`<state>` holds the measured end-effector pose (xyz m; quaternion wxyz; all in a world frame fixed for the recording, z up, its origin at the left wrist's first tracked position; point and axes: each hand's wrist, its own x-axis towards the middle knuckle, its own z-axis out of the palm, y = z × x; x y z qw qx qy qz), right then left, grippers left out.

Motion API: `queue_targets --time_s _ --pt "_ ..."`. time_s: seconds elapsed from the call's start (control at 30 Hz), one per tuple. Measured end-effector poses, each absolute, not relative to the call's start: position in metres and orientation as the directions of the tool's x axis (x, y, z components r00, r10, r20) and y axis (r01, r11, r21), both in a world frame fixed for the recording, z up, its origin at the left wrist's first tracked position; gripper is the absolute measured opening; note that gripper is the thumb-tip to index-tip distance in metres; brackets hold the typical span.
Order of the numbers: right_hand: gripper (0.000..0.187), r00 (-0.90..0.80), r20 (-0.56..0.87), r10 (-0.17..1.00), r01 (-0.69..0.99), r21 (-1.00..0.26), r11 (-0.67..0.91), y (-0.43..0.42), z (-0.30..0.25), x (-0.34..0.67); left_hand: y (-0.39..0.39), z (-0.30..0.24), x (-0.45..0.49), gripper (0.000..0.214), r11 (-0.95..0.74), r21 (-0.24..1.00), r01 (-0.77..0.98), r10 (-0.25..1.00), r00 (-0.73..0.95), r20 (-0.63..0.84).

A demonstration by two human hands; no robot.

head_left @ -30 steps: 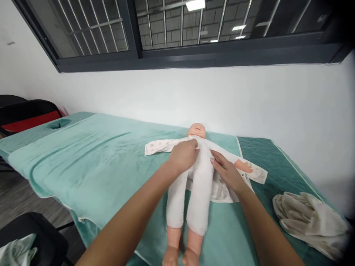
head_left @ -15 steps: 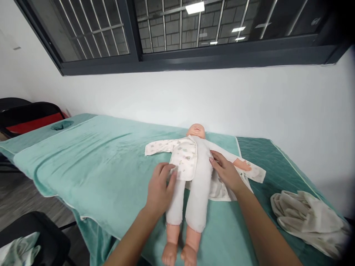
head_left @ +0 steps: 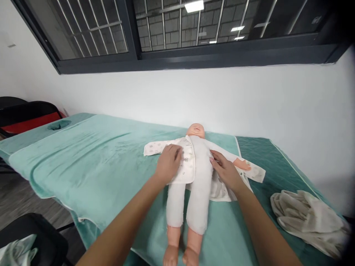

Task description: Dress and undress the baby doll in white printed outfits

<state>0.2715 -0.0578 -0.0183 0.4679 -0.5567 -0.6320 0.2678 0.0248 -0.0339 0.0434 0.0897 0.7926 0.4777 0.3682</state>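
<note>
A baby doll (head_left: 200,173) with a white padded body lies on its back, feet toward me. A white printed baby shirt (head_left: 186,168) covers one side of its chest, and its other half lies spread beneath the doll at the right. My left hand (head_left: 169,162) is on the covered side of the chest, fingers bent and drawn together on the cloth; their tips are partly hidden. My right hand (head_left: 224,169) rests against the doll's uncovered side, thumb and fingers slightly apart. One doll hand (head_left: 242,163) shows over the right sleeve, whose end lies flat.
Green covers (head_left: 91,162) spread over the bed under the doll. Folded off-white cloth (head_left: 307,218) lies at the right. A black chair (head_left: 33,236) with cloth on it stands front left. The white wall (head_left: 155,96) with a barred window rises behind the bed.
My left hand has moved up from the shirt's lower edge to the chest, its fingers drawing together. The front panel has shifted slightly left and down. My right hand has stayed put.
</note>
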Motion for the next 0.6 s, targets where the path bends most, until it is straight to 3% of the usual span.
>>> queue_targets --time_s 0.17,0.43,0.6 --pt "0.051 0.028 0.309 0.951 0.431 -0.862 0.268 -0.057 -0.020 0.270 0.024 0.068 0.066 0.036 -0.607 0.236 0.759 0.780 0.512 0.359" --pt "0.048 0.023 0.365 0.931 0.416 -0.850 0.323 -0.059 -0.014 0.261 0.035 0.101 0.138 0.030 -0.716 0.076 0.693 0.693 0.695 0.192" --pt "0.050 0.021 0.381 0.924 0.389 -0.855 0.344 -0.060 -0.016 0.256 0.022 0.095 0.205 0.034 -0.836 -0.019 0.549 0.549 0.833 -0.065"
